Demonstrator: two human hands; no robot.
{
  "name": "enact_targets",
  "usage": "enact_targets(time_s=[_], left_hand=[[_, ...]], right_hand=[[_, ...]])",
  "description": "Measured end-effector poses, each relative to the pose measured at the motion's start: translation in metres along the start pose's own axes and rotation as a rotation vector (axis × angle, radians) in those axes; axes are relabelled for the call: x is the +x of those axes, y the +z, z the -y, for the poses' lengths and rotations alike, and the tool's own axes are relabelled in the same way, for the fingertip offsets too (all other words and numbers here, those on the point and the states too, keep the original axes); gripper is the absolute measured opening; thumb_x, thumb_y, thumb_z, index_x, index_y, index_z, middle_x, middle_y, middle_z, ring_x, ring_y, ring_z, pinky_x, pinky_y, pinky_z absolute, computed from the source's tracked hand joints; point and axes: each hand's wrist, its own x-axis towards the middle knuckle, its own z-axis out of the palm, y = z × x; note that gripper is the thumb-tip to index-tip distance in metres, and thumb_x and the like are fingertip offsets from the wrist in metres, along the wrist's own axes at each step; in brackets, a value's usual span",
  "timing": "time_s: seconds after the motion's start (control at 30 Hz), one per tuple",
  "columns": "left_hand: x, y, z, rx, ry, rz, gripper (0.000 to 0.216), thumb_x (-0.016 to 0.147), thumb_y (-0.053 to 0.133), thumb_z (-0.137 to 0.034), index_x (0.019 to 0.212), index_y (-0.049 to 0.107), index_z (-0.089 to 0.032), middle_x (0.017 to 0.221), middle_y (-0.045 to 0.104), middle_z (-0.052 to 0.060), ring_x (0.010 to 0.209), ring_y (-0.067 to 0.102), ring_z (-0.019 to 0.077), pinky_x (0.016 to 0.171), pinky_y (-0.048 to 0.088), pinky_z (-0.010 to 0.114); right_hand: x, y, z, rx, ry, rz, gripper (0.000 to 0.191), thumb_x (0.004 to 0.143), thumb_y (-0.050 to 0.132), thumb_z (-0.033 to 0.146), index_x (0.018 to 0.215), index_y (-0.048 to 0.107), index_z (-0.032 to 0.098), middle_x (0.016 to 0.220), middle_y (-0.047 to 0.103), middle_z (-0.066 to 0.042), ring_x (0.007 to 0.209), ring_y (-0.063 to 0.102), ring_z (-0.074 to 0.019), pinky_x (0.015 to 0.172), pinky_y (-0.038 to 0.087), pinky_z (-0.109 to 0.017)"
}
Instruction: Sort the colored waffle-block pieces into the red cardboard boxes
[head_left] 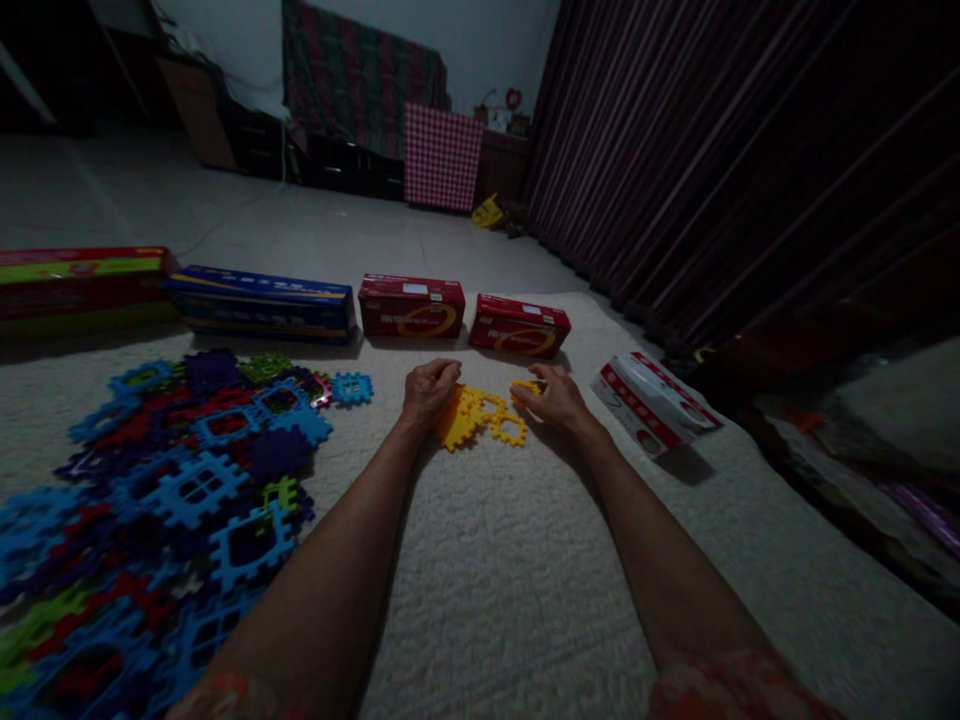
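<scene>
Several yellow interlocking toy building pieces (459, 420) with toothed edges lie in a small group on the pale quilted mat. Beside their left edge is my left hand (427, 392), its fingers curled in; whatever it may hold is hidden. Between the fingers and thumb of my right hand (559, 400) is a yellow frame-shaped building piece (525, 388), partly covered by the fingers. A small open yellow frame (510, 430) lies flat between the two hands, nearer to me. To the left spreads a large heap of blue, purple, red and green building pieces (199, 485).
Along the mat's far side stand two red boxes (411, 306) (519, 326), a blue box (259, 305) and a red-green box (82, 285). A white-and-red box (652, 405) sits at right. Dark curtains (675, 130) hang behind it.
</scene>
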Motion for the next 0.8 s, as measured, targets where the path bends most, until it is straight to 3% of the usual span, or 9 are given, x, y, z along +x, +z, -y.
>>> enact_targets(time_s=[0.13, 0.3, 0.6, 0.8], left_hand=[[0.000, 0.000, 0.001, 0.011, 0.005, 0.007, 0.026, 0.083, 0.061, -0.034, 0.091, 0.080, -0.019, 0.085, 0.079, 0.005, 0.085, 0.072, 0.0214, 0.076, 0.052, 0.027], [0.001, 0.001, 0.002, 0.007, -0.006, 0.006, 0.026, 0.082, 0.061, -0.032, 0.093, 0.081, -0.019, 0.086, 0.080, 0.005, 0.086, 0.072, 0.0213, 0.077, 0.052, 0.027], [0.000, 0.000, 0.002, 0.006, -0.001, 0.010, 0.024, 0.082, 0.062, -0.029, 0.094, 0.081, -0.019, 0.093, 0.080, 0.005, 0.091, 0.073, 0.0213, 0.080, 0.053, 0.027], [0.002, -0.001, 0.004, 0.008, -0.018, -0.002, 0.025, 0.082, 0.063, -0.030, 0.095, 0.081, -0.020, 0.094, 0.080, 0.004, 0.090, 0.073, 0.0207, 0.080, 0.053, 0.026]], right_hand=[[-0.006, 0.004, 0.012, -0.105, 0.002, 0.012, 0.064, 0.076, 0.070, 0.046, 0.128, 0.064, 0.011, 0.127, 0.059, -0.022, 0.118, 0.060, -0.0330, 0.104, 0.048, -0.044], [-0.007, 0.003, 0.014, -0.150, 0.015, 0.048, 0.060, 0.077, 0.067, 0.039, 0.128, 0.064, 0.009, 0.127, 0.061, -0.022, 0.118, 0.061, -0.0319, 0.104, 0.048, -0.042], [0.000, 0.006, 0.001, -0.095, -0.058, -0.010, 0.034, 0.074, 0.070, 0.035, 0.103, 0.072, 0.017, 0.109, 0.071, -0.017, 0.107, 0.066, -0.0330, 0.094, 0.050, -0.043], [0.000, 0.004, 0.000, -0.043, -0.170, -0.100, 0.048, 0.073, 0.071, 0.033, 0.118, 0.068, 0.015, 0.124, 0.064, -0.018, 0.118, 0.060, -0.0334, 0.104, 0.047, -0.047]])
